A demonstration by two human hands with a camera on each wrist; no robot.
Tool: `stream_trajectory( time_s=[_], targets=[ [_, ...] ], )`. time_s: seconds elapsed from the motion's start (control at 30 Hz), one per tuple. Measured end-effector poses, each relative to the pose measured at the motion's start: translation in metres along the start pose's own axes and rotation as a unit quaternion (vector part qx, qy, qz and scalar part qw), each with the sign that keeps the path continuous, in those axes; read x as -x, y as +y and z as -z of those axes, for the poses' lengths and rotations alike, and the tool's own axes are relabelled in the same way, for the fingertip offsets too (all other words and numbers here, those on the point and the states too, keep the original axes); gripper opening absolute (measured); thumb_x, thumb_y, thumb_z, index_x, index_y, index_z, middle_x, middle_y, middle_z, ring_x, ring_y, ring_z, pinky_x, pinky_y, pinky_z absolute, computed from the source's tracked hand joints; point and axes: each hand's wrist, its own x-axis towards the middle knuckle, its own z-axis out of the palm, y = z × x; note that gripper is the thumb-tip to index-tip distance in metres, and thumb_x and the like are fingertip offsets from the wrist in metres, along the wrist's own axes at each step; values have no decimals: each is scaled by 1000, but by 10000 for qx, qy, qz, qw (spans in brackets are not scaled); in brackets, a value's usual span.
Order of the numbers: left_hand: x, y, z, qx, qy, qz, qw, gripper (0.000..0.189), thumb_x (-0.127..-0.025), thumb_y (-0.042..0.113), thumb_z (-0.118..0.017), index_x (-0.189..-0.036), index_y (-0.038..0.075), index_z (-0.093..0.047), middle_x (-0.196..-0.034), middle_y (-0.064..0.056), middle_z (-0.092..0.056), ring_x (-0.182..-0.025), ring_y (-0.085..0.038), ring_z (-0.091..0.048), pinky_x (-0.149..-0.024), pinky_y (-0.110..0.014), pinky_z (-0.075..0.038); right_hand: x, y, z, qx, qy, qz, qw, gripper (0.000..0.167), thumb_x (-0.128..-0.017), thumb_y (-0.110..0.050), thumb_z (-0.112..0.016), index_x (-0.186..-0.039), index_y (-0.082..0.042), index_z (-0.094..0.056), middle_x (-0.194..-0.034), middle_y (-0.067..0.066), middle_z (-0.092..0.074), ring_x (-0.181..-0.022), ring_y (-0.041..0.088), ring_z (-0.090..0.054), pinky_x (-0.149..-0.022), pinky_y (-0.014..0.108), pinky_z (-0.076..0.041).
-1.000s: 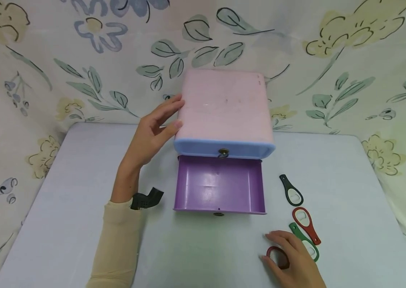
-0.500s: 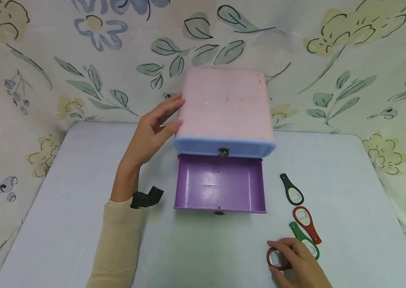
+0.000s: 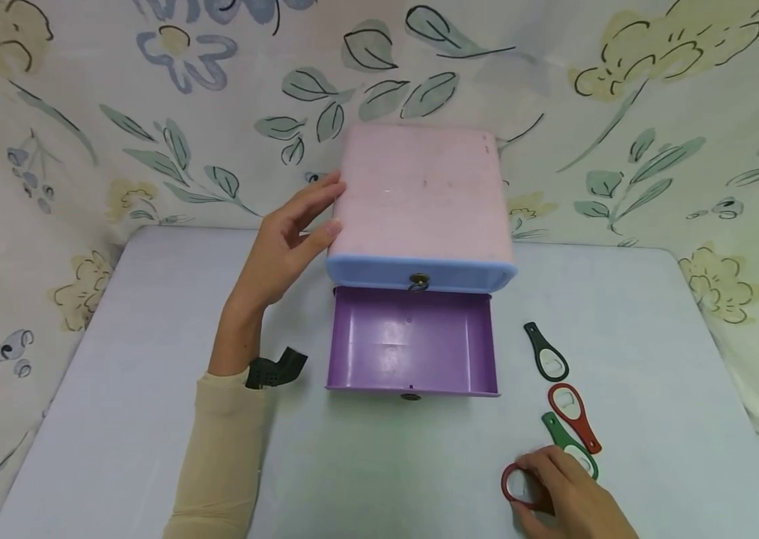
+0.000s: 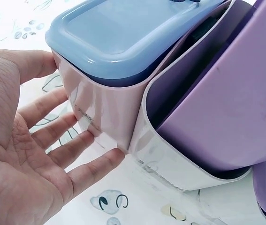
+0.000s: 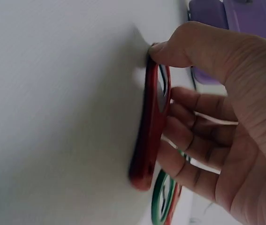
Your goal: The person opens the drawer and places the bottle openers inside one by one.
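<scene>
My left hand (image 3: 278, 251) rests against the left side of a small drawer cabinet (image 3: 420, 191) with a pink top. In the left wrist view its fingers (image 4: 53, 133) are spread along the cabinet's side. Below the blue upper drawer front (image 3: 366, 271), a purple drawer (image 3: 413, 337) is pulled out with nothing inside. At the lower right, my right hand (image 3: 575, 494) pinches a red magnifying glass (image 3: 517, 480). The right wrist view shows my thumb at one end of this red magnifying glass (image 5: 150, 126), with the fingers along its side.
A black magnifying glass (image 3: 544, 348), another red magnifying glass (image 3: 576, 419) and a green magnifying glass (image 3: 558, 433) lie on the white table (image 3: 150, 359) right of the drawer. Behind the cabinet hangs a flower-patterned cloth (image 3: 231, 150).
My right hand has shifted slightly right and its fingers have closed in on the red magnifying glass. My left hand stays on the cabinet.
</scene>
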Motion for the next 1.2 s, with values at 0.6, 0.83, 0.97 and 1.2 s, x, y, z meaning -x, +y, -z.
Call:
stream_trajectory(
  time_s=[0.6,0.83,0.97,1.2],
  targets=[
    [-1,1,2,-7,-14,-26,10000,50,-103,8,-64,-152,6,-56,-170,-1,-43,-156,-23,-44,-110,-21,-53,-10,-17,-5,1011,427,779,9909,52,-59,-30,-89,-106,-27,-68,-99,-13,-56,-84,6,-53,-61,21,-50],
    [-1,1,1,18,-15,43,10000,51,-103,7,-62,-153,6,-56,-169,1,-43,-156,-22,-44,-109,-20,-54,-9,-15,-2,502,219,719,9959,57,-59,-19,-89,-111,-28,-69,-105,-14,-58,-90,3,-55,-66,18,-54],
    [-1,0,1,-12,-24,41,10000,50,-103,10,-63,-153,7,-56,-170,1,-43,-156,-21,-44,-110,-22,-54,-10,-11,1,48,328,615,9976,60,-58,-17,-94,-112,-26,-68,-108,-14,-60,-91,-1,-56,-70,18,-57],
    [0,1,0,-48,-19,12,10000,50,-103,11,-64,-153,7,-56,-170,0,-43,-156,-22,-44,-109,-21,-54,-12,-10,8,-1055,468,666,9911,61,-62,-11,-96,-113,-24,-65,-111,-14,-58,-85,-9,-54,-63,16,-55]
  ],
)
